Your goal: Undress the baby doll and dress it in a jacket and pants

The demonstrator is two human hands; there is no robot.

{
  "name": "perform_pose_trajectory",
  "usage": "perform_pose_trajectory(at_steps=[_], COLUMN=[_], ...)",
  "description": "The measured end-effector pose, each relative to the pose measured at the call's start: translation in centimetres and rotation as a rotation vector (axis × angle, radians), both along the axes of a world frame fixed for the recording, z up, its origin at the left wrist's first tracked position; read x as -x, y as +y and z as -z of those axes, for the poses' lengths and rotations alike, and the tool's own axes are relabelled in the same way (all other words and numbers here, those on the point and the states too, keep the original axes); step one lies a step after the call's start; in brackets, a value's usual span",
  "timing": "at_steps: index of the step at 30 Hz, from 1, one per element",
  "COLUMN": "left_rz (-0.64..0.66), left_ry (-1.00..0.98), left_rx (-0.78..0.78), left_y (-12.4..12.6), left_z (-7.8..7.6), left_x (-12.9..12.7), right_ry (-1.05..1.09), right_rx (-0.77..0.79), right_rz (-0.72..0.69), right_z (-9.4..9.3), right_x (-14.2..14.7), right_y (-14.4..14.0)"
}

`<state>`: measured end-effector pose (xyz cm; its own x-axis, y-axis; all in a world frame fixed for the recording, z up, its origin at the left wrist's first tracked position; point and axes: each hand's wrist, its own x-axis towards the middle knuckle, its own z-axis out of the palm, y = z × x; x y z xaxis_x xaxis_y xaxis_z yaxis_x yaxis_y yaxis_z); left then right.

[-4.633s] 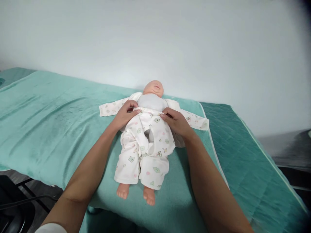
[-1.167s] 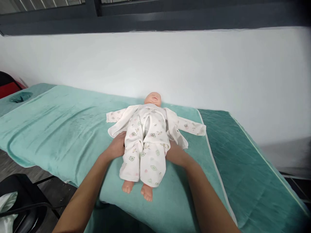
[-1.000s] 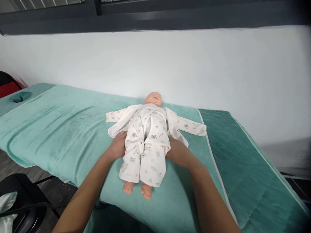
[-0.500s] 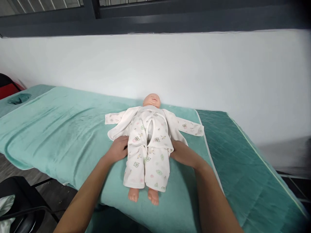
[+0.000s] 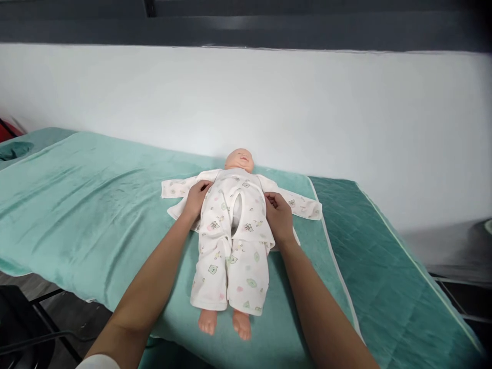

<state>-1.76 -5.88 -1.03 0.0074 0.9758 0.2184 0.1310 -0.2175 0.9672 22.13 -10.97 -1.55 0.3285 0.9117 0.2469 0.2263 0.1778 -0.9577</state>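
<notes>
A baby doll (image 5: 239, 159) lies on its back, head toward the wall and bare feet (image 5: 242, 324) toward me. It wears white printed pants (image 5: 251, 266), pulled high over the torso, with an open slit at the crotch. A white printed baby jacket (image 5: 303, 205) spreads out on both sides, sleeves stretched outward. My left hand (image 5: 197, 199) is closed at the left upper edge of the pants, fingertips on the cloth. On the opposite side, my right hand (image 5: 280, 214) has its fingers curled against the pants' upper side. The fingertips of both hands are partly hidden.
Beneath the doll a light green sheet (image 5: 115, 205) covers the bed, with a darker green quilted cover (image 5: 388, 261) to the right. A white wall (image 5: 346, 113) rises behind. A black chair (image 5: 19, 318) stands at the lower left.
Both hands have moved up along the doll's sides, from the hips to the upper part of the pants. The doll stays in place; the view has shifted slightly.
</notes>
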Motion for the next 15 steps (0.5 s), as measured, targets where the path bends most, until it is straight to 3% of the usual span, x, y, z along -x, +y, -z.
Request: perform_pose_trajectory(at_steps=[5,10,15], left_rz=[0.007,0.052,0.189], left_ry=[0.013,0.079,0.208], left_rx=[-0.09,-0.205,-0.218], left_y=[0.6,1.2,3.6], left_z=[-0.3,-1.5,-3.2], left_x=[-0.1,-0.4,-1.2], right_ry=[0.066,0.057,0.012], right_rx=[-0.081,-0.048,0.007], right_rz=[-0.064,-0.14,-0.261], right_z=[-0.6,-1.8,-2.8], right_x=[0.5,1.0,0.6], right_y=[2.0,4.1,5.2])
